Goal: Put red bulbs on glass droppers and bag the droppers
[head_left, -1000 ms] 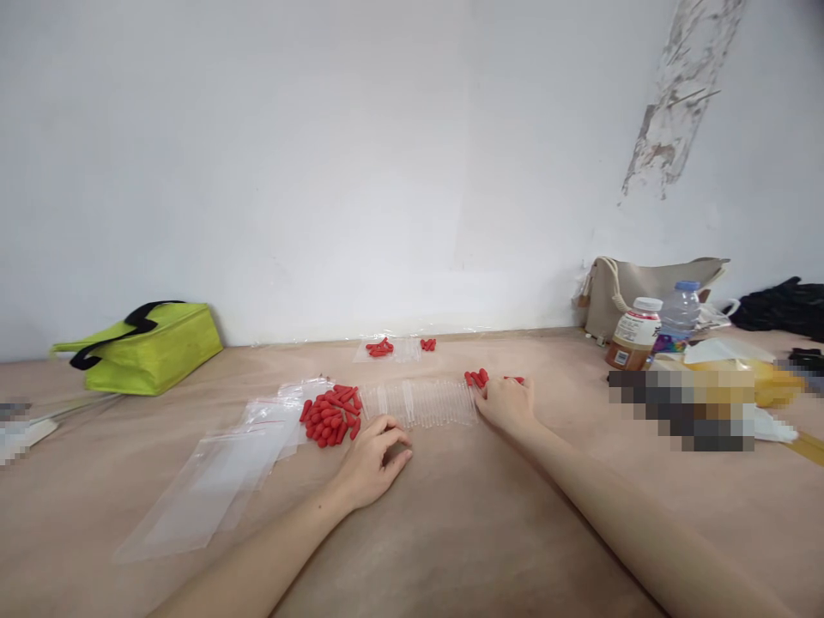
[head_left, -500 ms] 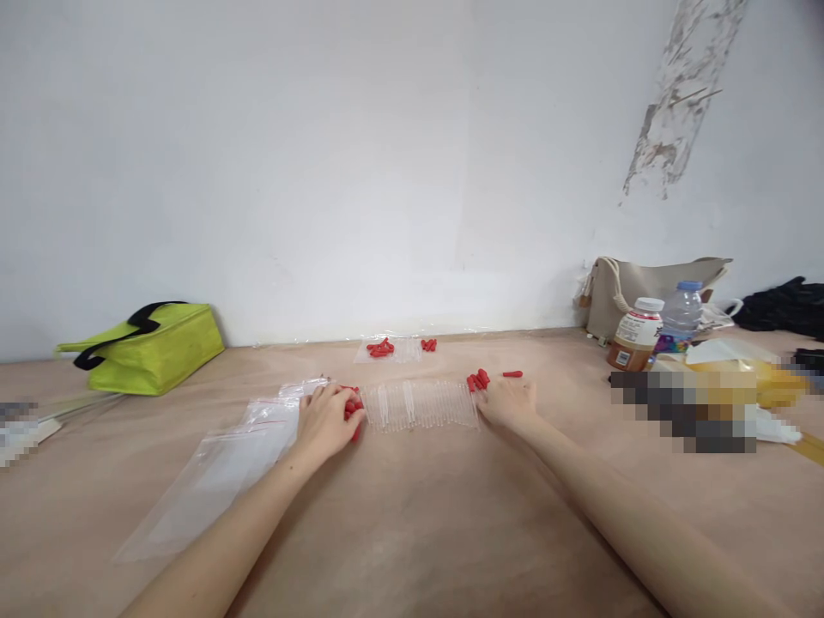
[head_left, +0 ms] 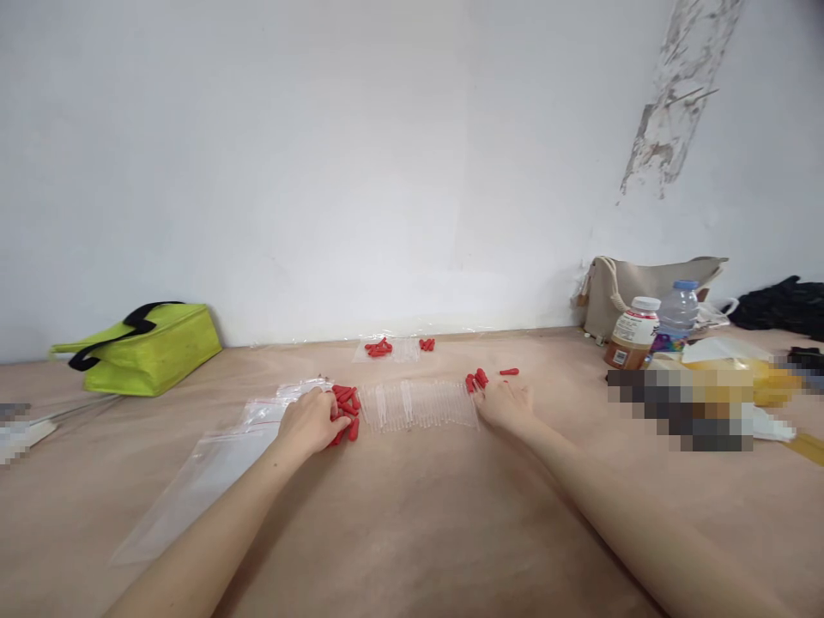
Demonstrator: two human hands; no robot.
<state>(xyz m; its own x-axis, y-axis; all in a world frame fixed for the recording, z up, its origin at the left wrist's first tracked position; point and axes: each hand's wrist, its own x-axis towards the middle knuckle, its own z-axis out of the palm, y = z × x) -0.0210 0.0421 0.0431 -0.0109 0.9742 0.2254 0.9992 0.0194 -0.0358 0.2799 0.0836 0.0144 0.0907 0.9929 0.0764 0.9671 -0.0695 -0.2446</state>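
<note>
Left hand: cupped palm-down over the heaped red bulbs, touching them; cannot tell whether clamped on one or merely resting.
Right hand: well apart from the left, lowered just beside the right end of the clear tubes; cannot tell whether pinching anything.
Red bulbs: partly hidden under the left hand, otherwise showing just to its right; also in a small cluster at the tips of the right hand, plus a single bulb just beyond it. Probably light, soft, rubbery and hard to break; best pinched singly round the fat end.
Clear tubes: lying side by side on the worktop, between the two hands. Likely light, stiff and slippery, prone to rolling; fragile if glass, impossible to tell here. Best taken gently at mid-length.
Plastic bags: lying flat, left of the left hand. Thin, limp, best lifted by an edge.
</note>
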